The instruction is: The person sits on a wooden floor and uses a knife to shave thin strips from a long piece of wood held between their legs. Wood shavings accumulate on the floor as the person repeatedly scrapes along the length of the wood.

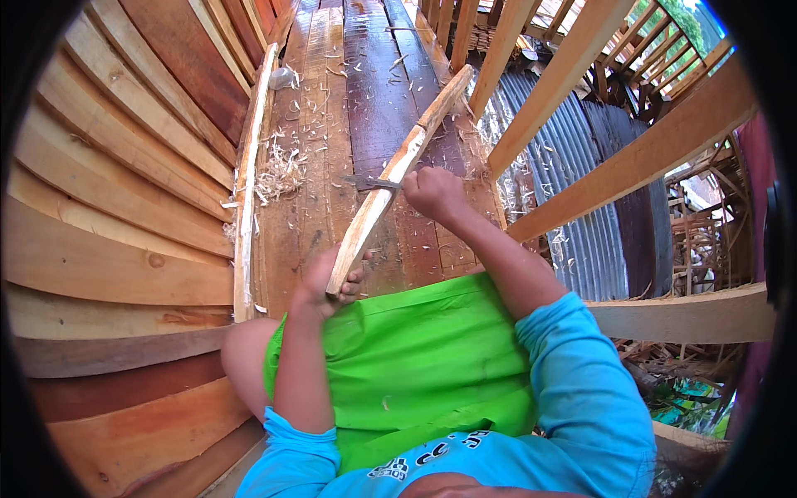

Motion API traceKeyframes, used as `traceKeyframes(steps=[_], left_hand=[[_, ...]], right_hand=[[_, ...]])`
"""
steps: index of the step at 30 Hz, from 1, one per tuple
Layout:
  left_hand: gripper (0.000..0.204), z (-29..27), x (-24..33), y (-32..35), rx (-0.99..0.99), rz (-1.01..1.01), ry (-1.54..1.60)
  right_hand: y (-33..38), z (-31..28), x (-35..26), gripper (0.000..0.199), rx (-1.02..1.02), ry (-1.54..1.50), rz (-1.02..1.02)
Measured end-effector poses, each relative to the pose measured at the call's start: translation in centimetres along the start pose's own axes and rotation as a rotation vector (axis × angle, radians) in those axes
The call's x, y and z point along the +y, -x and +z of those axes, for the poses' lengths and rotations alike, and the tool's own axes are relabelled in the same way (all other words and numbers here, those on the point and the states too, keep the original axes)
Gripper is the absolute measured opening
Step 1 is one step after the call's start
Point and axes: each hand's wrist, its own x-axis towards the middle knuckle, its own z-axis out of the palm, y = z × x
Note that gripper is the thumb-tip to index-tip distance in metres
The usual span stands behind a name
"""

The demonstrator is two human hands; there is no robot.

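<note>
**Head view: knife blade set against a long wooden stick**

Head cam looks down on a seated person w/ bright green shorts [415,357] and a blue long-sleeve top [581,390]. L hand [328,286] is closed around the near end of a long pale wooden stick [390,178], fingers wrapped under it just above the lap. Stick runs up and to the right, away from the body, far end resting on the plank floor [365,91] near the railing post [498,50].

R hand [433,192] is fisted around a knife handle; handle itself hidden in the fist. Knife blade [369,182] sticks out to the left, dark metal, lying across the stick about mid-length and touching its surface. Stick looks freshly cut there, lighter wood on the near part, bark-ish brown further out.

Floor is dark planks, strewn w/ pale wood shavings [282,174], thickest pile left of the stick. A second long thin pole [246,191] lies along the floor's left edge, beside the stacked board wall [108,207]. Right side: slanted wooden rails [631,166], corrugated metal roofing [573,158] below them.
</note>
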Motion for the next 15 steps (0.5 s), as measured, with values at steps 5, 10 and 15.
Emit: traceKeyframes(steps=[5,10,15], left_hand=[[0.048,2.3,0.1,0.6,0.108,0.060,-0.185],[0.048,2.3,-0.9,1.9,0.123,0.163,-0.215],[0.049,2.1,-1.6,3.1,0.142,0.195,-0.251]], right_hand=[[-2.5,1.6,3.5,0.058,0.074,-0.193,0.227],[-2.7,1.3,2.3,0.080,-0.125,-0.414,0.200],[-0.9,-0.3,0.6,0.092,-0.178,-0.402,0.042]])
